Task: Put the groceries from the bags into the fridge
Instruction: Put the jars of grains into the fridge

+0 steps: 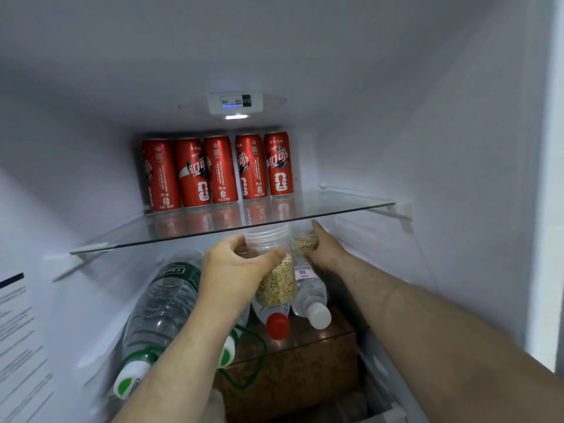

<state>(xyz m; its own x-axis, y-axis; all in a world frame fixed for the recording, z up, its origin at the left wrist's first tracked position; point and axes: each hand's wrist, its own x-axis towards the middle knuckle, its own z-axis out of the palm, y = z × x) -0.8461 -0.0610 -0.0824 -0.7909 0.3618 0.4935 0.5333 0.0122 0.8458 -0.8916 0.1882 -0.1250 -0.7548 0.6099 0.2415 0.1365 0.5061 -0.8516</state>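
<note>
Head view: your left hand holds the oat jar, thumb and fingers clamped round its upper half, above the lying water bottles and just under the glass shelf. Its long axis is near upright, top end up and tipped slightly away. Your right hand touches a second jar deeper in; its fingers are hidden, so the grip cannot be confirmed. Keep the top clear of the shelf edge. Seat the base flat, not on a bottle.
</note>
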